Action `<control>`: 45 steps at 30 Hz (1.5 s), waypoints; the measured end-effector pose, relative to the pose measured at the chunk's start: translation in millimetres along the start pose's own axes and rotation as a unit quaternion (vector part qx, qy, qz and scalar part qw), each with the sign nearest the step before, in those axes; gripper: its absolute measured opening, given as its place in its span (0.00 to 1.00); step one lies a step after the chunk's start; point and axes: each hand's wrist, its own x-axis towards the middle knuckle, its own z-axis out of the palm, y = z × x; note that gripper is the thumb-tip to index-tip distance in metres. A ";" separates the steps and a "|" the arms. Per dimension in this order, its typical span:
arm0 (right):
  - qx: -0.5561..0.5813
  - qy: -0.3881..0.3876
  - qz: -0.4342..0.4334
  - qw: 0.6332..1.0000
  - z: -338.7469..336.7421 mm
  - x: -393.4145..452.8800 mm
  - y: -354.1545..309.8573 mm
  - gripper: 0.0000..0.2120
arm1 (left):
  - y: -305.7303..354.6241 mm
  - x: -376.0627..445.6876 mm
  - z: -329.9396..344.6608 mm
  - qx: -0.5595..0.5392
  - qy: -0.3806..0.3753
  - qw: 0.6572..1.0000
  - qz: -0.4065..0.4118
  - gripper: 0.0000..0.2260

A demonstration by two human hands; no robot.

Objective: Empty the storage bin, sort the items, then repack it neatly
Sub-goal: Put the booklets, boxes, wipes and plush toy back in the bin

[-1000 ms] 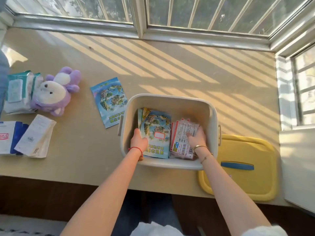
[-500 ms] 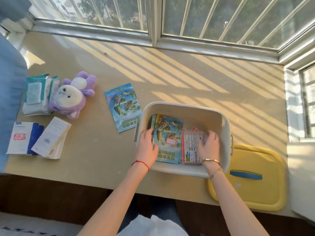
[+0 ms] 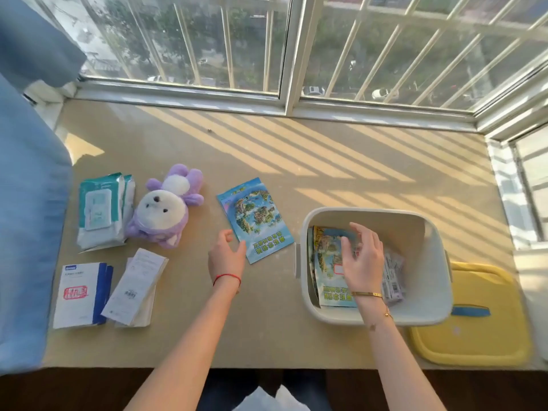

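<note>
The storage bin (image 3: 415, 317) is positioned on the desk (image 3: 326, 161) at 4 o'clock in the head view, with its yellow lid (image 3: 486, 339) laid flat just beside it at 5 o'clock. Repacking is judged to be under way. Two groups are already seated in the bin: a stack of map booklets (image 3: 327, 262) against the 9 o'clock wall and a bundle of small packets (image 3: 394, 277) beside it toward 3 o'clock.

The right hand (image 3: 363, 259) is held inside the bin above the booklets, the fingers loosely spread and bent; contact with the top booklet cannot be confirmed, as the fingertips are blurred. The left hand (image 3: 226, 256) is placed on the desk at the near corner of a loose map booklet (image 3: 255, 221), the fingers relaxed and slightly parted, touching or almost touching its edge. No grip is established.

The following items remain outside the bin, sorted into groups at 9 o'clock:

- two wet-wipe packs (image 3: 102, 209), side by side;
- a purple plush toy (image 3: 167, 207), touching the packs;
- white and blue boxes (image 3: 81, 295);
- folded paper leaflets (image 3: 136, 289), just beside the boxes.

The emptying and sorting stages appear complete. Transfer of the loose booklet is judged to be the step in hand; the remaining groups and the lid are still to be placed.
</note>
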 end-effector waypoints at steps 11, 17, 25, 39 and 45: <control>-0.066 0.057 0.059 0.994 35.6 -22.6 -2.0 0.13 | -23.0 65.6 80.4 0.066 0.013 0.993 -0.101 0.36; -0.081 0.058 0.066 0.993 41.9 -24.2 -1.4 0.12 | -29.4 76.1 85.2 0.031 0.036 0.992 -0.117 0.37; -0.076 0.064 0.071 0.993 38.2 -23.0 -6.0 0.12 | -21.3 88.2 82.0 0.041 0.000 0.984 -0.175 0.31; -0.073 0.055 0.050 0.995 40.8 -22.6 5.2 0.11 | -19.0 79.3 86.3 0.006 0.054 0.969 -0.240 0.27; -0.061 0.047 0.047 0.996 36.8 -22.9 6.2 0.11 | -30.1 69.3 70.2 -0.043 0.022 0.993 -0.106 0.18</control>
